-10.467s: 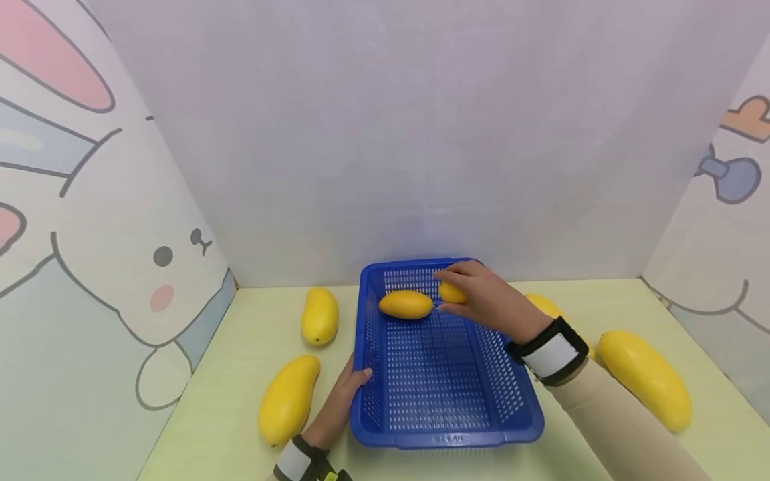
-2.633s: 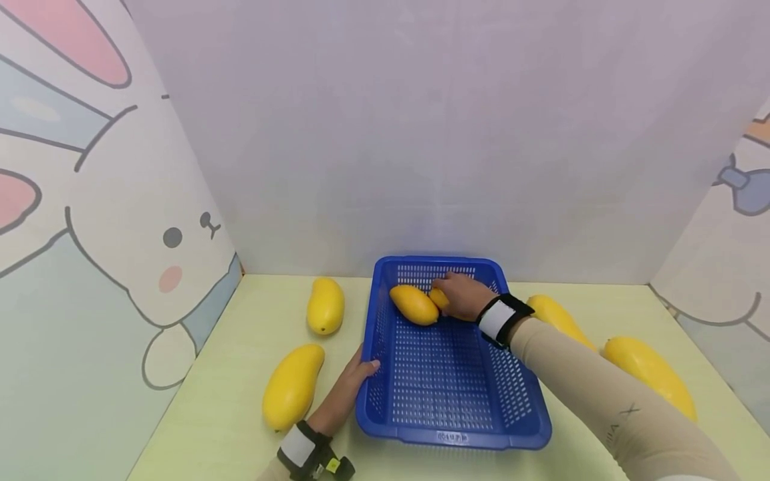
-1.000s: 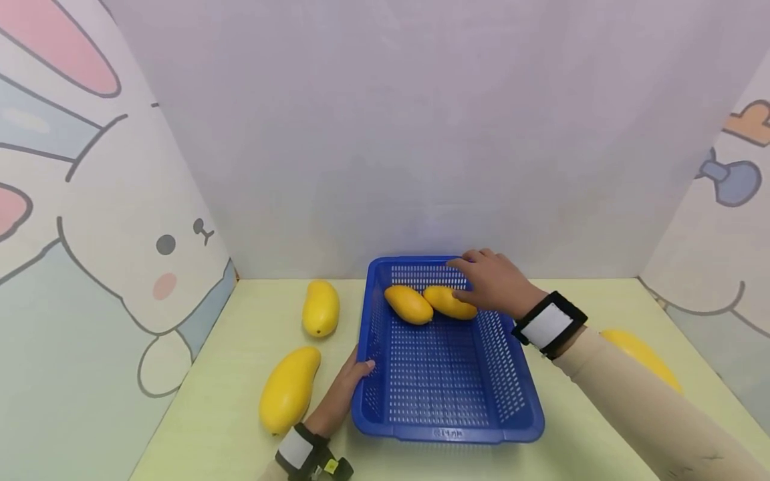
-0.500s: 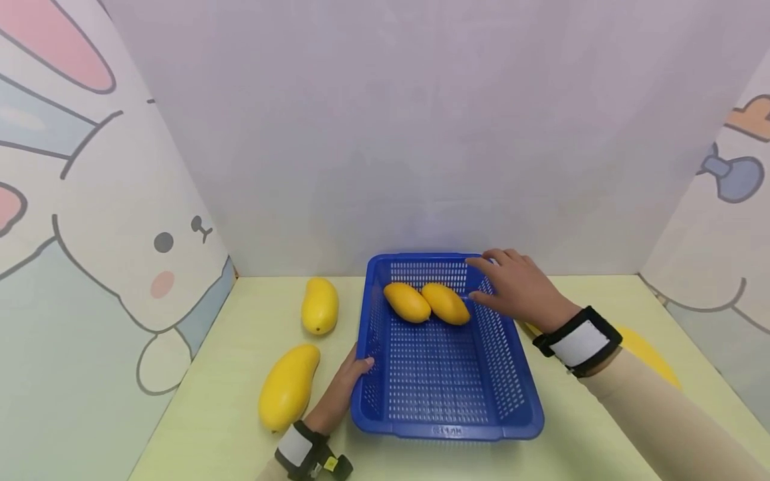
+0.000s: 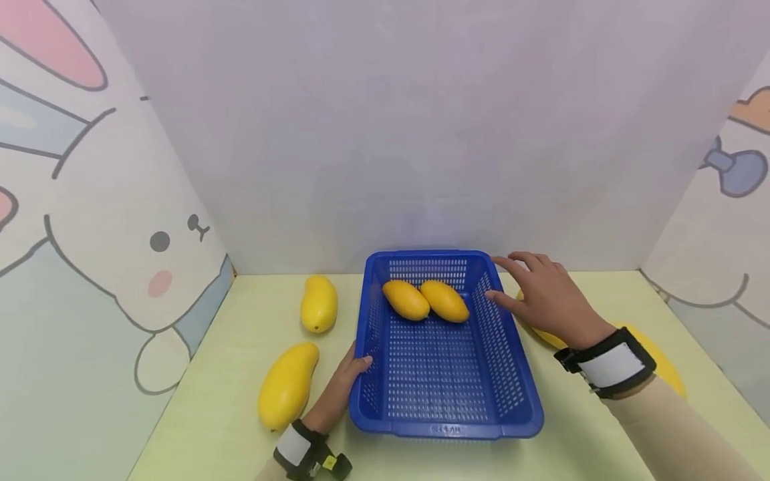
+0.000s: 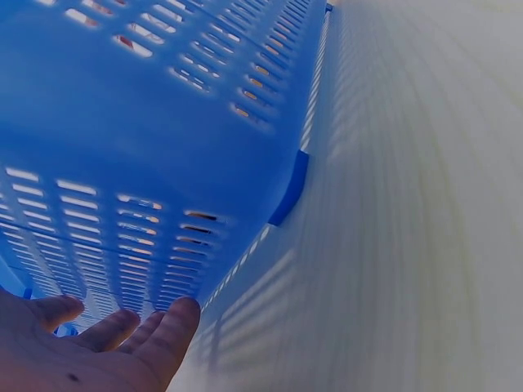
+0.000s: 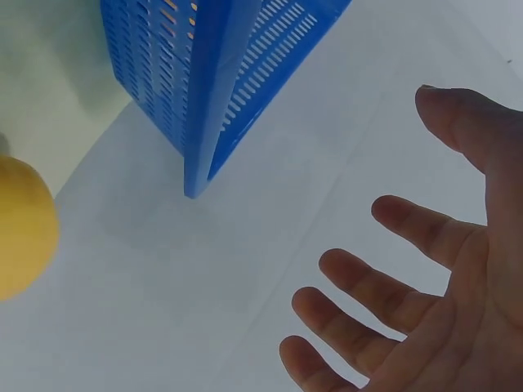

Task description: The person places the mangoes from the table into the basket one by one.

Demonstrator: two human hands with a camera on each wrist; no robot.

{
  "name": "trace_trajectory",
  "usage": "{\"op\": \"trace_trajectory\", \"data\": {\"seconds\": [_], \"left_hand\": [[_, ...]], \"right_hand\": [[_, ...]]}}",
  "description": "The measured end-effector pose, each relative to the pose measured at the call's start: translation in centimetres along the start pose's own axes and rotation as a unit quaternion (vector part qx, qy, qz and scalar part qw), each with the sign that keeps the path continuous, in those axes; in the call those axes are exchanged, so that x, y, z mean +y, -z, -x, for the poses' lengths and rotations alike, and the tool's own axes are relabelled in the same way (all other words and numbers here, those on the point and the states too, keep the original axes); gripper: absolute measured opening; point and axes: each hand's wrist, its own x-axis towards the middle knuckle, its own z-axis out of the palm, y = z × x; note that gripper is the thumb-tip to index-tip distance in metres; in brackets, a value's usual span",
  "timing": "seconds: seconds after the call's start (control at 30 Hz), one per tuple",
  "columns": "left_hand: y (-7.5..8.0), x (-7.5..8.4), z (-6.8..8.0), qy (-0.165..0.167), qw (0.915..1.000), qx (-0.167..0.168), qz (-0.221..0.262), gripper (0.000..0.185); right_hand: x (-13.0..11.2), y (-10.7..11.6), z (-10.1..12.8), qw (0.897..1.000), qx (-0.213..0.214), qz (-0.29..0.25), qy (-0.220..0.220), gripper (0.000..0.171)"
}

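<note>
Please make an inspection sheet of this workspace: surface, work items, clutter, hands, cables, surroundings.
Surface: pale green table.
Work items: blue basket holds two mangoes lying side by side at its far end.
Clutter: two loose mangoes left of the basket; more yellow fruit partly hidden behind the right arm.
Hands: left hand rests on the basket's left rim; right hand open, empty, beside the basket's right wall.
Cables: nothing seen.
Surroundings: cartoon rabbit panels, plain back wall.
</note>
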Motion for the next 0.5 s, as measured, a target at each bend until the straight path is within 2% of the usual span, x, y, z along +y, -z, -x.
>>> {"op": "trace_trajectory", "data": {"seconds": [0.23, 0.5], "left_hand": [[0.0, 0.0, 0.1, 0.002, 1.0000, 0.001, -0.002, 0.069], [0.0, 0.1, 0.2, 0.004, 1.0000, 0.003, -0.005, 0.068]], "right_hand": [[0.6, -0.9, 1.2, 1.000, 0.008, -0.013, -0.023, 0.066], [1.2, -2.5, 2.1, 0.998, 0.047, -0.024, -0.028, 0.066]]}}
